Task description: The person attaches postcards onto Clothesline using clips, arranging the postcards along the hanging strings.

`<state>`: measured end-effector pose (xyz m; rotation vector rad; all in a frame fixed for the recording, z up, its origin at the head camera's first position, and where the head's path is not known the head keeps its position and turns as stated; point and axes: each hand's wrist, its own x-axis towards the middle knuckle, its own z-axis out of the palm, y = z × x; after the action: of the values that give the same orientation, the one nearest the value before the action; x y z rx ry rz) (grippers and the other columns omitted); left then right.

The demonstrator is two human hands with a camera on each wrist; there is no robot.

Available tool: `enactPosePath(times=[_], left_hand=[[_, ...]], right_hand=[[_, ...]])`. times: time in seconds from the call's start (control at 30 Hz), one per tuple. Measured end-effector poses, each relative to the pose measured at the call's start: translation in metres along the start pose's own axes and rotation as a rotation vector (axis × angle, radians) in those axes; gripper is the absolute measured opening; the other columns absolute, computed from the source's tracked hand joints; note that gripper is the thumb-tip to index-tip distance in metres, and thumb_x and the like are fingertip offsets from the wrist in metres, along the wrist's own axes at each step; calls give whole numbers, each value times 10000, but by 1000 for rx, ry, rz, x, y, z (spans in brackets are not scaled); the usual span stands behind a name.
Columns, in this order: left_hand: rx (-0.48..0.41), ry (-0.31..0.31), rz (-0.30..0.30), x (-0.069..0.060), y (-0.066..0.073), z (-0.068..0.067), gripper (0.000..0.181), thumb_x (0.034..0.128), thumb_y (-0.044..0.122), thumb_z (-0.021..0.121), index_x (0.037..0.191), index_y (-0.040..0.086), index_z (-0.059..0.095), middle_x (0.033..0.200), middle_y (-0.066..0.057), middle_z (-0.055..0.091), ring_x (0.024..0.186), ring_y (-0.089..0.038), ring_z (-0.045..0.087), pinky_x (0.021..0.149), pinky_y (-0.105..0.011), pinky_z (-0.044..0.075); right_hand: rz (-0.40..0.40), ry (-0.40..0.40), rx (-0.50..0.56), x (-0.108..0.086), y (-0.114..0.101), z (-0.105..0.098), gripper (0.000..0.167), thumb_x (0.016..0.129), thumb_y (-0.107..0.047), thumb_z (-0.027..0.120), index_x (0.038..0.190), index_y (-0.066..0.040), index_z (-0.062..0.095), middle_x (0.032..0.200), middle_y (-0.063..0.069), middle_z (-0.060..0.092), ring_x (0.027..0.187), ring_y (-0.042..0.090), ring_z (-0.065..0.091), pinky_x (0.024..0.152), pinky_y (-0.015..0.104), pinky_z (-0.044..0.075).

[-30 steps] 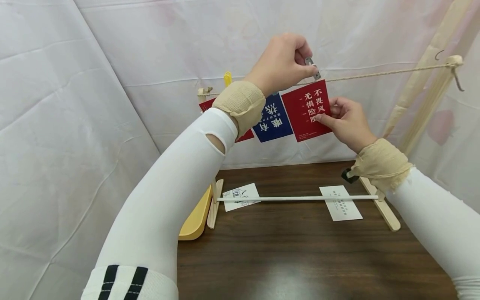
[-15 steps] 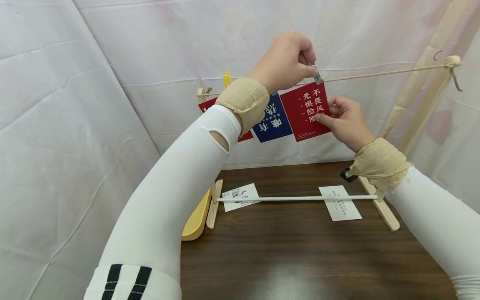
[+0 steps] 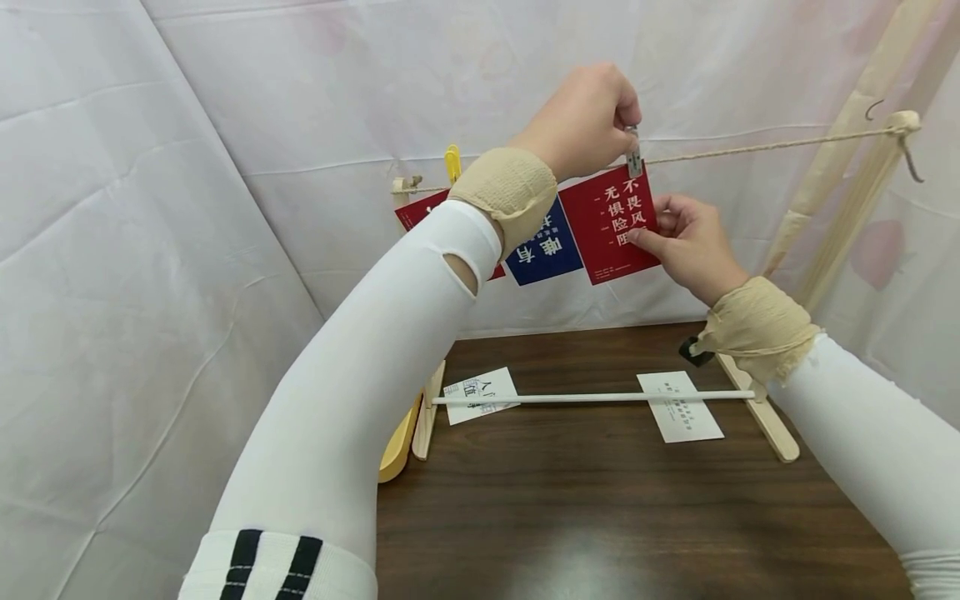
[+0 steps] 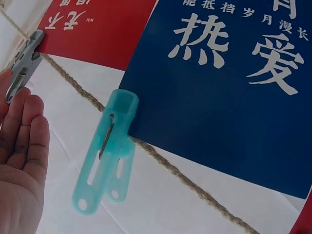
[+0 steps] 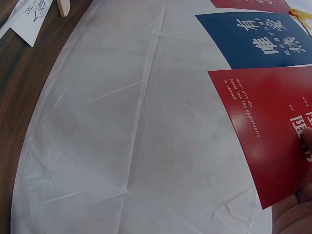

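My left hand [image 3: 588, 121] pinches a grey clothespin [image 3: 634, 158] by its upper end. The pin's lower end stands over the top right corner of a red card [image 3: 611, 221] with white characters, at the rope [image 3: 720, 152]. In the left wrist view the grey clothespin [image 4: 25, 66] sits at the rope beside the card's edge. My right hand [image 3: 697, 246] pinches the card's right side between thumb and fingers. Left of it hangs a blue card [image 3: 546, 250], with a teal clothespin [image 4: 105, 151] on the rope at its edge.
Another red card [image 3: 416, 208] hangs farther left, partly behind my left arm, near a yellow clothespin [image 3: 452, 163]. White cards [image 3: 480, 408] lie under the white rod [image 3: 577, 398] on the brown table [image 3: 585, 508]. A yellow tray [image 3: 397, 446] stands at the left.
My left hand has moved slightly right, and the clothespin has turned from tilted to nearly upright, its end coming down over the card's corner. My right hand has stayed nearly still.
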<state>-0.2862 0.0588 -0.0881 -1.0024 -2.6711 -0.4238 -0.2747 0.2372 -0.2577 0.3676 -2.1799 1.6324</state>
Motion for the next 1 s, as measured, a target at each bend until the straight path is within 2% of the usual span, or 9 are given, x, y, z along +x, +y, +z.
enactPosePath(times=[0.17,0.23,0.37,0.47,0.57,0.63,0.77,0.83,1.0], left_hand=[[20,-14,-3,3,2,1,198,1068,172,688,1206,110,815,1194,-12,762,975,-75,609,883,-182,530],[34,-22,6,5,3,2,186,1072,180,684,1177,113,822,1120,9,760,921,-68,603,839,-182,522],[67,-46,16,7,3,4,199,1087,215,647,960,142,780,825,62,652,738,-56,537,701,-194,462],[84,-60,10,8,3,6,231,1102,239,606,923,153,722,761,80,592,702,-52,529,681,-199,454],[102,-69,2,8,3,7,230,1122,259,563,1091,142,758,924,57,680,812,-61,592,760,-194,497],[107,-81,-11,8,4,7,302,1133,276,534,1304,136,741,1177,16,749,993,-70,666,898,-168,526],[105,-103,-31,8,4,7,479,1142,311,502,1581,128,560,1608,-19,596,1382,-93,623,1164,-164,451],[98,-109,-43,6,4,6,537,1141,344,507,1637,140,482,1682,8,513,1483,-83,547,1223,-169,397],[39,-94,-59,-4,4,1,596,1130,389,538,1676,191,404,1717,79,450,1529,-30,470,1226,-137,359]], right_hand=[[1,-3,0,1,1,-1,112,999,-22,750,1079,-55,679,883,-216,784,837,5,753,727,176,630],[4,-2,3,1,2,-1,114,997,-17,752,1075,-59,680,884,-221,784,837,5,751,723,178,629],[8,6,10,0,3,-2,117,992,-3,752,1055,-66,677,871,-227,781,826,5,752,716,182,628],[3,11,24,-1,4,-2,123,982,12,756,1034,-71,682,862,-217,784,814,8,754,709,179,623],[-9,17,34,-1,4,-3,132,974,24,755,1018,-81,690,861,-206,787,808,11,753,708,177,621],[-14,21,36,-1,4,-3,134,971,25,754,1023,-85,697,872,-201,789,813,15,751,714,177,622],[-22,27,19,-3,4,-2,134,976,5,758,1063,-82,706,904,-212,787,832,19,751,737,178,625],[-22,26,20,-3,4,-2,148,974,0,764,1079,-87,709,922,-219,787,843,15,754,746,175,627],[-27,12,43,-4,5,-4,188,965,-11,784,1111,-110,719,965,-219,793,864,11,766,759,174,633]])
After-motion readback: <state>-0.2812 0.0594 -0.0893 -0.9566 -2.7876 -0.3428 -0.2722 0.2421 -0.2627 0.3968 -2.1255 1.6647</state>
